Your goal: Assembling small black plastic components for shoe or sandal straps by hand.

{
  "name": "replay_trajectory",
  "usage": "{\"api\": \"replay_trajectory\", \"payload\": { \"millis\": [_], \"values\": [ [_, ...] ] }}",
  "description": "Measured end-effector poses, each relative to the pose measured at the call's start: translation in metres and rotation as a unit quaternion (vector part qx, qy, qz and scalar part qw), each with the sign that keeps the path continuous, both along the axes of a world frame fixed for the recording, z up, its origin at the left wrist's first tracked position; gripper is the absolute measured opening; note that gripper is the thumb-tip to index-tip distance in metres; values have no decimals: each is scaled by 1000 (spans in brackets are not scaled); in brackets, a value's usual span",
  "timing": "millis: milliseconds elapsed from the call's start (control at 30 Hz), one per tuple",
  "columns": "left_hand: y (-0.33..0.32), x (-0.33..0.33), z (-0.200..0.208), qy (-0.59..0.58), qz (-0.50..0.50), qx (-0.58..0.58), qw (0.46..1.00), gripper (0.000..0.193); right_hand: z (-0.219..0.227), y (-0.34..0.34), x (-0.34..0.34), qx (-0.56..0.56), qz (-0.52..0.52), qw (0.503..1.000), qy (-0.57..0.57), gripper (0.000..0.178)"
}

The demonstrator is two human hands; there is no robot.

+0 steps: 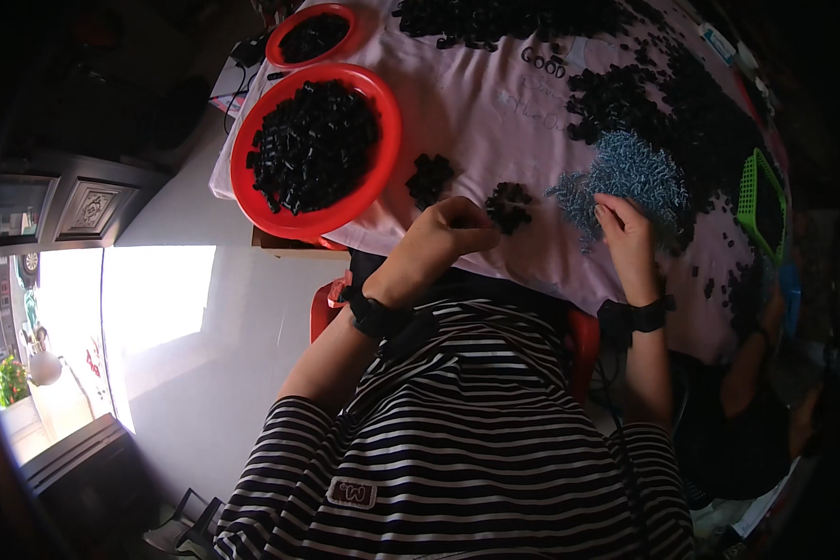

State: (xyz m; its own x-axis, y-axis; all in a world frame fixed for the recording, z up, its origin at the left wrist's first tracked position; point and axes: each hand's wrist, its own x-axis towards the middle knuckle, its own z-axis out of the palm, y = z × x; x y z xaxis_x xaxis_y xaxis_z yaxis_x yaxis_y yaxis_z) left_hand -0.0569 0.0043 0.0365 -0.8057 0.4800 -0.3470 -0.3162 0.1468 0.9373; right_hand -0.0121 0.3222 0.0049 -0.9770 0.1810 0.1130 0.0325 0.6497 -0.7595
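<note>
Pale blue screws [639,177] are reached on the pink cloth [467,107]!
At the heap, the right hand's [628,224] thumb and finger are held together; beside black pieces [509,207], the left hand's [450,231] fingertips are hidden, so its grip cannot be told. Light, stiff, probably slippery screws are best pinched mid-shank.

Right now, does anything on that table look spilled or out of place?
Slightly: stray black pieces lie scattered on the pink cloth, right of the blue pile, apart from the denser black heaps. They look untidy, perhaps spilled; I see no clear damage.
</note>
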Motion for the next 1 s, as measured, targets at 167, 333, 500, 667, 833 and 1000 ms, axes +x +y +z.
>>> {"api": "replay_trajectory", "payload": {
  "millis": [167,333,500,667,833,1000],
  "values": [
    [-3,6,-1,-180,-16,101,978,14,13,-31,-5,166,81,982,38,27],
    [1,13,-7,-167,-54,115,978,15,-9,-19,-8,172,85,978,81,19],
    [-3,18,-13,-176,-59,141,973,21,-8,-15,-7,58,40,997,28,11],
    [-1,20,-12,-201,-70,141,967,27,-5,-16,-4,-64,-4,998,-21,9],
    [0,20,-12,-191,-80,142,968,25,-12,-9,-5,17,29,999,41,9],
    [-3,20,-9,-210,-74,142,965,25,-8,-14,-9,42,31,998,47,8]
  ]
}}
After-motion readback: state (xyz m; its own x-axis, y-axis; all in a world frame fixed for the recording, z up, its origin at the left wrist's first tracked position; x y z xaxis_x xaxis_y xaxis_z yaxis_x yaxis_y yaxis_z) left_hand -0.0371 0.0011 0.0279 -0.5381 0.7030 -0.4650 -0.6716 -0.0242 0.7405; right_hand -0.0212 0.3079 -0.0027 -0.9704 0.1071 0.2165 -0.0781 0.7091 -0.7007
